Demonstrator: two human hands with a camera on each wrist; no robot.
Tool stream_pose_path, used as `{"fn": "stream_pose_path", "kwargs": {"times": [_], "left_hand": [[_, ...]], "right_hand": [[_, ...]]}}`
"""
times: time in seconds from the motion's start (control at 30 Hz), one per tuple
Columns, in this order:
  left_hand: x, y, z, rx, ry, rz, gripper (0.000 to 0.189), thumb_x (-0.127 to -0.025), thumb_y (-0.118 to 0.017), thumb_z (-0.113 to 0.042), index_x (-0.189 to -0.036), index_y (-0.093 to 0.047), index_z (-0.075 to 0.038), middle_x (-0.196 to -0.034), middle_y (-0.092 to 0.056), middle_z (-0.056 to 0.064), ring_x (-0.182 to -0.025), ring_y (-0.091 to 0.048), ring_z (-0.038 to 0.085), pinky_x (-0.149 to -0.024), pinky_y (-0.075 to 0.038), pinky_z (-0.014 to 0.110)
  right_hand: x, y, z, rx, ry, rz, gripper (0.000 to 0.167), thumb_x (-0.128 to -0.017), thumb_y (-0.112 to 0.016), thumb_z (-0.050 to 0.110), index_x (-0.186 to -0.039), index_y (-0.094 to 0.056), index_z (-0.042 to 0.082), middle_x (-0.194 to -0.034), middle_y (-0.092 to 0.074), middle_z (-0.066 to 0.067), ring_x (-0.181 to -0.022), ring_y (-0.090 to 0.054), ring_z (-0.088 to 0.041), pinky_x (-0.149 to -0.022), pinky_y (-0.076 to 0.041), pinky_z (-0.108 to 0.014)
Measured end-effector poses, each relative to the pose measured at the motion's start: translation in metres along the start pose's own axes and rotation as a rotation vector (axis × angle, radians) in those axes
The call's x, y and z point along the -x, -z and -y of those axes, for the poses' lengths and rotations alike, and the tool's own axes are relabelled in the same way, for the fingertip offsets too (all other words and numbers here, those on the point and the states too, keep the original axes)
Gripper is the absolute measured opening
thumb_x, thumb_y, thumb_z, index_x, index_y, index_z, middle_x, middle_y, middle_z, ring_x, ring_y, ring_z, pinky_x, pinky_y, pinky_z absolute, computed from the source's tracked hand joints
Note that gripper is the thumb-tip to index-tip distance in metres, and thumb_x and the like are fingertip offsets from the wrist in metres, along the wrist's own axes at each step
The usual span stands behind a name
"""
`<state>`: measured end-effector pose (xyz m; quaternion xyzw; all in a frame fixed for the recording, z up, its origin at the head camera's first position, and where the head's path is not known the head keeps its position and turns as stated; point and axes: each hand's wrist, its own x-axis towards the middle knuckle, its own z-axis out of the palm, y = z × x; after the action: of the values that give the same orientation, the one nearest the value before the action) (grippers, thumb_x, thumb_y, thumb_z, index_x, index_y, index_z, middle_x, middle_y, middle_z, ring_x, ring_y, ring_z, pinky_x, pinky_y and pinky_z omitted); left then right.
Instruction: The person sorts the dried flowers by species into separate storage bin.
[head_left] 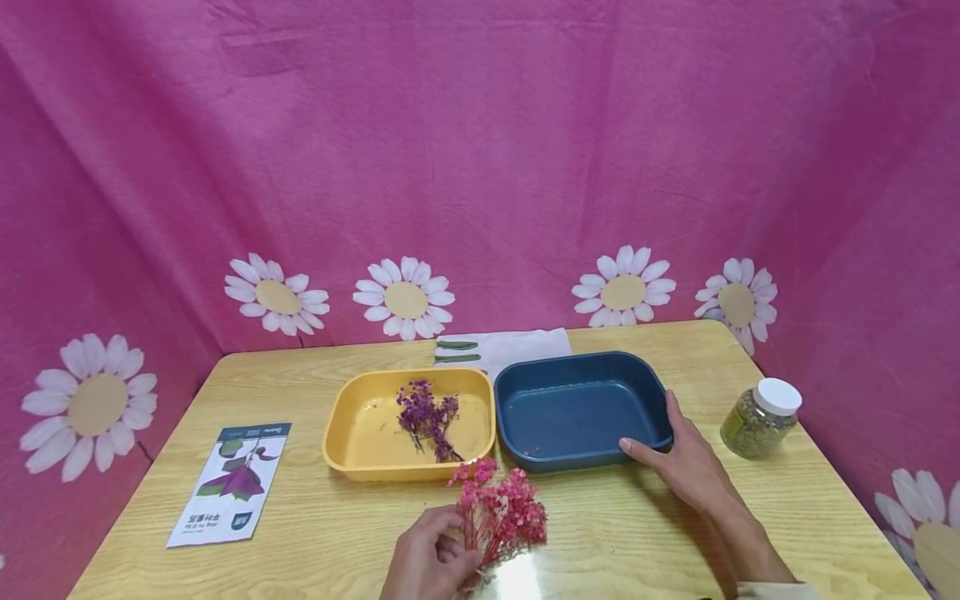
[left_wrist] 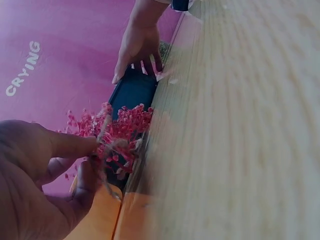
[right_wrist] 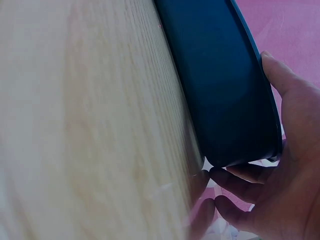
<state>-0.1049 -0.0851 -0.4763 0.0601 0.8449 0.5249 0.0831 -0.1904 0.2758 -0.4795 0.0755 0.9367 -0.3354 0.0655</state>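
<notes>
My left hand [head_left: 435, 554] pinches a small bunch of pink dried flowers [head_left: 510, 508] by its stems, between thumb and fingertips. In the left wrist view, twine hangs around the stems of the pink flowers [left_wrist: 127, 122]. The blossoms are just in front of the two trays. My right hand [head_left: 690, 462] grips the near right corner of a dark blue tray [head_left: 585, 458], its thumb at the front rim and its fingers along the right end. The right wrist view has the fingers [right_wrist: 240, 185] bent around the blue tray's end wall [right_wrist: 225, 100].
A yellow tray [head_left: 341, 442] stands left of the blue one, with a purple dried flower bunch [head_left: 426, 417] in it. A seed packet [head_left: 228, 487] lies at left. Behind the trays is a white packet [head_left: 525, 346]. A white-lidded jar [head_left: 759, 421] stands at right.
</notes>
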Motion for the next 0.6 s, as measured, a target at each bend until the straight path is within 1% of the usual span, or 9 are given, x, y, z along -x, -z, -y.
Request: {"fn": "stream_pose_path", "kwargs": {"times": [0.07,0.13,0.2,0.27,0.37,0.43,0.5,0.6], "left_hand": [[-0.0004,-0.0005,0.0010,-0.011,0.011,0.029,0.019,-0.078,-0.079,-0.014,-0.092,-0.068,-0.006,-0.085,-0.071,0.005,-0.063,-0.061,0.001,-0.055,-0.051,0.018],[-0.0008,-0.0009,0.0019,-0.004,0.026,0.054,0.016,-0.079,-0.078,-0.016,-0.089,-0.067,-0.009,-0.073,-0.070,0.000,-0.061,-0.060,0.002,-0.054,-0.049,0.019],[-0.0012,-0.0015,0.0021,0.001,0.029,0.065,0.018,-0.079,-0.078,-0.016,-0.088,-0.064,-0.009,-0.072,-0.068,-0.001,-0.061,-0.060,0.002,-0.054,-0.049,0.018],[-0.0016,-0.0017,0.0021,0.005,0.044,0.067,0.026,-0.079,-0.079,-0.018,-0.094,-0.060,-0.008,-0.074,-0.066,-0.001,-0.060,-0.058,0.003,-0.053,-0.047,0.018],[-0.0022,-0.0018,0.0015,0.026,0.075,0.066,0.048,-0.077,-0.081,-0.019,-0.113,-0.052,-0.006,-0.074,-0.063,-0.001,-0.060,-0.055,0.004,-0.054,-0.045,0.018],[-0.0029,-0.0018,0.0020,0.045,0.093,0.068,0.058,-0.075,-0.083,-0.021,-0.121,-0.051,-0.004,-0.075,-0.063,-0.001,-0.061,-0.055,0.006,-0.055,-0.045,0.018],[-0.0032,-0.0022,0.0024,0.066,0.112,0.076,0.056,-0.073,-0.084,-0.021,-0.118,-0.057,-0.001,-0.074,-0.063,-0.001,-0.063,-0.056,0.007,-0.055,-0.047,0.018],[-0.0032,-0.0035,0.0034,0.101,0.137,0.110,0.036,-0.073,-0.084,-0.020,-0.098,-0.067,-0.001,-0.074,-0.063,0.000,-0.066,-0.057,0.010,-0.056,-0.048,0.019]], "right_hand": [[0.0002,0.0001,0.0001,0.001,-0.001,0.000,0.118,-0.082,-0.058,0.070,-0.154,0.015,0.012,-0.155,-0.016,-0.035,-0.139,-0.023,-0.054,-0.107,-0.027,-0.070],[0.0004,0.0002,0.0004,0.001,-0.001,0.001,0.117,-0.082,-0.058,0.070,-0.154,0.015,0.012,-0.155,-0.016,-0.034,-0.139,-0.023,-0.054,-0.107,-0.027,-0.070],[0.0006,0.0004,0.0007,0.000,0.001,0.001,0.117,-0.082,-0.058,0.070,-0.154,0.014,0.012,-0.155,-0.015,-0.034,-0.139,-0.023,-0.054,-0.107,-0.027,-0.070],[0.0007,0.0008,0.0008,-0.003,0.009,-0.003,0.117,-0.082,-0.058,0.070,-0.154,0.014,0.011,-0.155,-0.016,-0.034,-0.139,-0.024,-0.054,-0.107,-0.027,-0.069],[0.0011,0.0010,0.0001,-0.006,0.023,-0.015,0.117,-0.082,-0.059,0.069,-0.154,0.013,0.011,-0.155,-0.017,-0.034,-0.139,-0.024,-0.054,-0.108,-0.027,-0.069],[0.0012,0.0011,-0.0004,-0.007,0.031,-0.022,0.116,-0.083,-0.059,0.068,-0.154,0.013,0.011,-0.155,-0.017,-0.035,-0.139,-0.024,-0.053,-0.107,-0.027,-0.068],[0.0015,0.0009,-0.0005,-0.006,0.031,-0.023,0.116,-0.082,-0.059,0.068,-0.154,0.013,0.011,-0.155,-0.017,-0.035,-0.139,-0.024,-0.053,-0.107,-0.028,-0.068],[0.0009,0.0008,0.0002,-0.008,0.028,-0.021,0.116,-0.082,-0.059,0.069,-0.154,0.013,0.012,-0.155,-0.017,-0.034,-0.139,-0.024,-0.053,-0.107,-0.027,-0.069]]}}
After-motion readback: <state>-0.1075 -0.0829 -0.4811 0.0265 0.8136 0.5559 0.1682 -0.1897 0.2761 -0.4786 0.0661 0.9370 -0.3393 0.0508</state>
